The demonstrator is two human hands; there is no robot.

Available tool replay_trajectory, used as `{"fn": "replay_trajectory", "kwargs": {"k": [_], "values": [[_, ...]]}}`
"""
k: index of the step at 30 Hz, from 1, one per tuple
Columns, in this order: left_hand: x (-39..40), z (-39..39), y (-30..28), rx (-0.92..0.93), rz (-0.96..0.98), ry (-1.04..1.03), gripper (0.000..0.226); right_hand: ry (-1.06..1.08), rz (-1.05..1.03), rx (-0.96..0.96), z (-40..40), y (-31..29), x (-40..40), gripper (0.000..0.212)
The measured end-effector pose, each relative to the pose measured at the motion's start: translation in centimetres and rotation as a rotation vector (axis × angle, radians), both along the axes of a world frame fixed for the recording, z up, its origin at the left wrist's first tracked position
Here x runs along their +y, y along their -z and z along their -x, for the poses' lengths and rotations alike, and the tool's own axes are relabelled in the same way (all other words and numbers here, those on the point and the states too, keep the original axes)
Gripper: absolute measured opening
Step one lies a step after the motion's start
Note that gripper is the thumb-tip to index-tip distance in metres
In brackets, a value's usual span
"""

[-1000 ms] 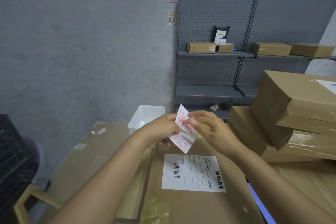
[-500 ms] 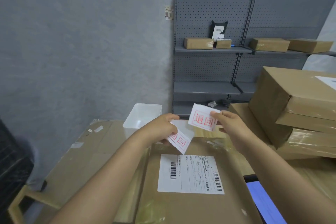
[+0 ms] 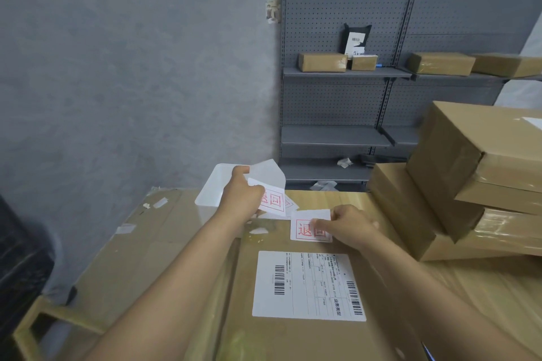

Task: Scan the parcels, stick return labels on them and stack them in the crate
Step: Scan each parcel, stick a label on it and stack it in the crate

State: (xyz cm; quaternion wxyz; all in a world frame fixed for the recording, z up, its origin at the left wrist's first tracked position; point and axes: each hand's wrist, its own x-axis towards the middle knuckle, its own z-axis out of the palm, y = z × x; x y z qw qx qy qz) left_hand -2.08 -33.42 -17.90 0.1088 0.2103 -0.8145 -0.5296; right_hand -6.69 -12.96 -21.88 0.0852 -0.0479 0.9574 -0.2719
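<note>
— What's nearest to you?

— A big cardboard parcel [image 3: 308, 340] lying flat in front of me, with a white shipping label [image 3: 308, 286] on its top, barcodes printed along the label's left and right sides.

— And your hands?

— My right hand [image 3: 349, 226] is past the shipping label, fingertips pressed down on a white return label [image 3: 306, 228] with red characters; the label lies flat on the parcel's far part. My left hand [image 3: 242, 195] is to the left and a little farther off, raised above the parcel's far edge and closed on a sheet of return labels [image 3: 274, 201], with the bare backing paper [image 3: 269, 174] curling up behind it.

— What's around the parcel?

— To the left, a flattened sheet of cardboard [image 3: 137, 234] with scraps of tape on it. Just behind my left hand, a white plastic tray [image 3: 212, 190]. To the right, a stack of taped parcels [image 3: 457, 184], the top one sitting crooked on the ones below.

— Farther back?

— A grey pegboard shelving unit [image 3: 346, 102] against the grey wall. Its upper shelf holds several small boxes [image 3: 322, 62] and a black pouch [image 3: 356, 38] leaning against the pegboard. I can't see a crate clearly.
</note>
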Motion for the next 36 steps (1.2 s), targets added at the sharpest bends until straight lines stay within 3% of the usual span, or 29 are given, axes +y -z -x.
{"fn": "replay_trajectory", "kwargs": {"k": [6, 9, 11, 15, 18, 27, 32, 36], "values": [[-0.8, 0.2, 0.5, 0.001, 0.006, -0.003, 0.046, -0.029, -0.131, 0.205, -0.3, 1.1, -0.3, 0.039], [-0.9, 0.4, 0.8, 0.001, 0.006, 0.003, 0.046, -0.035, -0.101, 0.289, -0.3, 1.3, 0.0, 0.067], [-0.8, 0.6, 1.0, 0.002, 0.009, 0.01, 0.045, -0.093, -0.066, 0.366, -0.2, 1.2, 0.1, 0.074], [-0.1, 1.4, 1.5, 0.003, 0.04, 0.011, 0.046, -0.356, -0.085, 0.491, -0.4, 1.5, -0.1, 0.033], [0.4, 2.4, 1.8, 0.018, 0.036, -0.001, 0.045, -0.386, -0.038, 0.443, -0.2, 1.9, 0.2, 0.02], [1.1, 5.5, 2.1, 0.007, 0.016, -0.023, 0.04, -0.265, 0.117, 0.373, 1.2, 1.2, 3.6, 0.02], [1.3, 5.6, 2.0, -0.146, 0.194, 0.159, 0.056, -0.221, 0.133, 0.27, 1.4, 1.2, 4.6, 0.026], [1.9, 4.5, 2.3, -0.17, 0.389, 0.272, 0.042, -0.2, 0.128, 0.217, 1.4, 1.3, 4.7, 0.027]]}}
